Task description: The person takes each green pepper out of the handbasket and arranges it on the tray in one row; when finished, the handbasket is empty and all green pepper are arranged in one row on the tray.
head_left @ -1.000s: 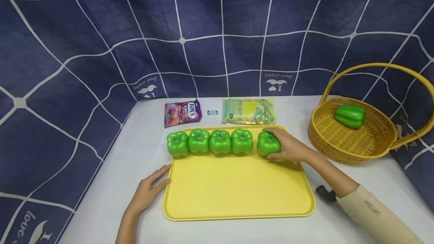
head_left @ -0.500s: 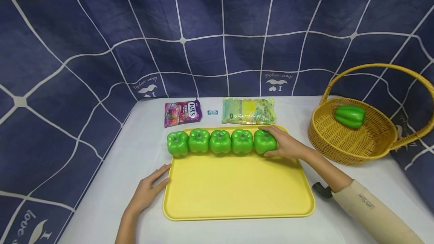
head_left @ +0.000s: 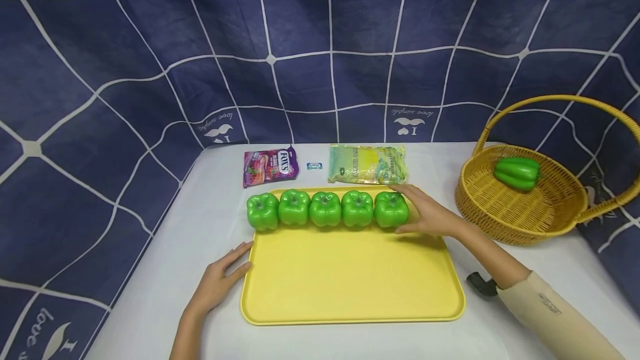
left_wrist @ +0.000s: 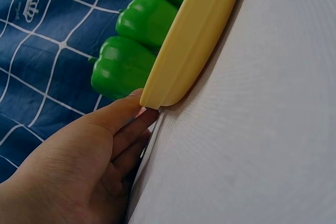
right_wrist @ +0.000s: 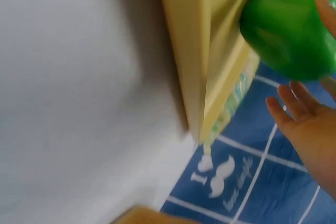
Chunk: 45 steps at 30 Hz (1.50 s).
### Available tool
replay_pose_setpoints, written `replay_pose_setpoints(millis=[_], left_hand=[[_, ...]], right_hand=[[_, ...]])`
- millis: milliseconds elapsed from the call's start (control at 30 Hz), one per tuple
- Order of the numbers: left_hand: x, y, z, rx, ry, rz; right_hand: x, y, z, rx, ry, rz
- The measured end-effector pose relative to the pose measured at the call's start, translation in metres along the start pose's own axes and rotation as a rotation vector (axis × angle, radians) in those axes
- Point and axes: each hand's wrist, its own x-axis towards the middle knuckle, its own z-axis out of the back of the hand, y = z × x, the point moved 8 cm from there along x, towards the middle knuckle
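Several green bell peppers stand side by side in a row along the far side of a yellow tray (head_left: pixel 350 282). At the row's right end is one bell pepper (head_left: pixel 391 209), touching its neighbour. Just right of it my right hand (head_left: pixel 431 214) has its fingers spread and stands slightly apart. The right wrist view also shows a gap between the right hand (right_wrist: pixel 310 129) and that bell pepper (right_wrist: pixel 286 35). My left hand (head_left: pixel 217 282) touches the tray's left edge with extended fingers. In the left wrist view, the left hand's thumb lies at the tray's corner (left_wrist: pixel 168 82).
A yellow wicker basket (head_left: pixel 515 218) with a tall handle stands at the right, one bell pepper (head_left: pixel 518 173) lying in it. Behind the tray lie a purple candy bag (head_left: pixel 270 167), a small blue packet (head_left: pixel 314 166) and a yellow-green packet (head_left: pixel 368 164). A dark-blue checked cloth (head_left: pixel 300 21) hangs behind.
My right hand slid the end bell pepper left against the row, then let go and drew back slightly to the right. My left hand stayed put.
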Motion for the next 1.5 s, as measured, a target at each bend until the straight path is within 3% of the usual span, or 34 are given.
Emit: replay_pose_setpoints(millis=[133,333,433,700,933,1267,1500], left_hand=[[0.000,0.000,0.000,0.003,-0.001,0.001],[0.000,0.001,0.000,0.003,-0.007,0.006],[0.001,0.001,0.000,-0.001,-0.006,0.002],[0.001,-0.001,0.001,-0.004,-0.006,-0.012],[0.001,0.001,0.001,-0.009,-0.007,-0.022],[0.001,-0.001,0.002,-0.013,-0.017,-0.029],[0.000,-0.001,0.002,-0.018,-0.013,-0.029]], right_hand=[[-0.014,-0.010,0.026,-0.019,-0.088,-0.031],[-0.047,-0.046,0.078,-0.044,-0.278,-0.201],[-0.066,-0.065,0.105,-0.109,-0.366,-0.270],[-0.110,-0.131,0.153,-0.231,-0.469,-0.526],[-0.126,-0.176,0.168,-0.220,-0.422,-0.663],[-0.125,-0.214,0.164,-0.138,-0.263,-0.686],[-0.124,-0.223,0.161,-0.152,-0.229,-0.656]])
